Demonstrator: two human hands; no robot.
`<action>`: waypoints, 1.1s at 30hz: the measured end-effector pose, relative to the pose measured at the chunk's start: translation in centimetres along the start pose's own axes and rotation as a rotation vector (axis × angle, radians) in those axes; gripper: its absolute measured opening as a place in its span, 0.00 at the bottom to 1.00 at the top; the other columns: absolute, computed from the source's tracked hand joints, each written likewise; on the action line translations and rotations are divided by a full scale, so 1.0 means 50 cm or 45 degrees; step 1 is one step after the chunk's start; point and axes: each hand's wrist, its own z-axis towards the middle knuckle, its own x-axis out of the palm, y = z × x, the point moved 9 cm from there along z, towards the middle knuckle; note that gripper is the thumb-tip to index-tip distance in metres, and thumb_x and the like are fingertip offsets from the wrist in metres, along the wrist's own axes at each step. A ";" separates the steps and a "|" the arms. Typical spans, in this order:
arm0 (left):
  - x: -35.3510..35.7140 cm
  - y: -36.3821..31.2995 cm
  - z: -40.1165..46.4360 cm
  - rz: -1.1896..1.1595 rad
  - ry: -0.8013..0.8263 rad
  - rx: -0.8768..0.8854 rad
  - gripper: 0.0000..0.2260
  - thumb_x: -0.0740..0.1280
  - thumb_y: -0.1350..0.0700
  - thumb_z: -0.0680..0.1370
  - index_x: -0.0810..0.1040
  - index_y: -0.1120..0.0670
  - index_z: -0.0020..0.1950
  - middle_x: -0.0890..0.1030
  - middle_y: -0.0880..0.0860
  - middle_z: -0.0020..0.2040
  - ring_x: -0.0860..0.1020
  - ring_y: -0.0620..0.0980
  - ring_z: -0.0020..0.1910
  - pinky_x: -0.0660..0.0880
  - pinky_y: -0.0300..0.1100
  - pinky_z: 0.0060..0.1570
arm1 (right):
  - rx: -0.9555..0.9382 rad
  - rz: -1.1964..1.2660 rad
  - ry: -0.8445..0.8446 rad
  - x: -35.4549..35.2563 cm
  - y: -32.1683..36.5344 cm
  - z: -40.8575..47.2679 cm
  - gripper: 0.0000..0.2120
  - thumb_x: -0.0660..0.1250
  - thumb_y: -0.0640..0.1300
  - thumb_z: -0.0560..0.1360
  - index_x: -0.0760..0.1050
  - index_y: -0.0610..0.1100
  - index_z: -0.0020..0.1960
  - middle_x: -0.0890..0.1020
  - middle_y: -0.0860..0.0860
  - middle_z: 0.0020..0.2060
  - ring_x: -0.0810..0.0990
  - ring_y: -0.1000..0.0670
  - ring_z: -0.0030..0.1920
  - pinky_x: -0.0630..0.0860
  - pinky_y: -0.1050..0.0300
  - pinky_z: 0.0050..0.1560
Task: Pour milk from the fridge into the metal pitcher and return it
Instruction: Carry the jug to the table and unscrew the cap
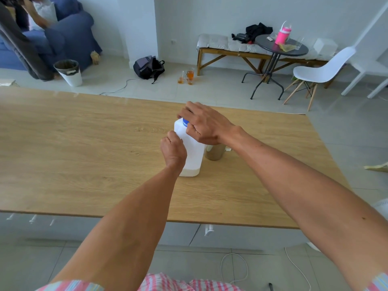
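Observation:
A white plastic milk jug (193,156) stands upright in the middle of the wooden table (84,148), with only a little milk at its bottom. My left hand (173,151) grips the jug's handle side. My right hand (201,122) covers the top, its fingers curled round the blue cap (185,122). Just right of the jug, partly hidden behind it and my right wrist, stands the metal pitcher (214,153).
Beyond the table's far edge lie a backpack (149,67), glasses of amber drink (188,76) on the floor, a bin (69,72), a round black table (281,47) and a white chair (321,70). A cable (235,267) runs on the floor near me.

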 end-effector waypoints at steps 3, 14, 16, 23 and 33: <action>0.000 0.004 -0.005 -0.017 0.039 -0.024 0.14 0.52 0.59 0.84 0.66 0.52 0.39 0.66 0.51 0.38 0.63 0.49 0.36 0.64 0.38 0.40 | 0.267 -0.109 -0.010 -0.016 -0.023 0.004 0.26 0.55 0.64 0.80 0.67 0.46 0.68 0.74 0.48 0.53 0.76 0.45 0.43 0.73 0.51 0.39; -0.005 0.039 -0.006 -0.332 0.017 -0.248 0.09 0.56 0.62 0.85 0.73 0.58 0.49 0.69 0.54 0.44 0.65 0.52 0.42 0.61 0.43 0.46 | 0.418 -0.106 0.190 -0.020 -0.029 0.013 0.29 0.55 0.70 0.77 0.69 0.54 0.71 0.72 0.49 0.54 0.75 0.47 0.45 0.74 0.49 0.45; -0.001 0.020 -0.008 -0.229 0.026 -0.173 0.16 0.55 0.61 0.85 0.67 0.57 0.37 0.68 0.51 0.36 0.64 0.48 0.35 0.66 0.39 0.39 | 0.540 -0.157 0.216 -0.022 -0.045 0.011 0.33 0.54 0.76 0.76 0.73 0.50 0.62 0.74 0.50 0.50 0.77 0.45 0.43 0.74 0.49 0.47; -0.002 0.014 -0.011 -0.181 0.040 -0.189 0.17 0.55 0.61 0.83 0.62 0.55 0.33 0.65 0.50 0.33 0.61 0.49 0.34 0.64 0.46 0.40 | 0.426 0.290 0.074 -0.026 -0.047 0.005 0.14 0.63 0.55 0.80 0.78 0.48 0.60 0.78 0.51 0.51 0.75 0.52 0.48 0.72 0.54 0.49; 0.000 0.016 -0.013 -0.172 0.061 -0.176 0.16 0.54 0.60 0.83 0.62 0.53 0.35 0.64 0.49 0.34 0.62 0.47 0.34 0.63 0.45 0.37 | 1.336 1.335 -0.931 0.079 -0.137 -0.259 0.15 0.81 0.42 0.71 0.81 0.45 0.55 0.85 0.53 0.47 0.83 0.62 0.43 0.78 0.67 0.46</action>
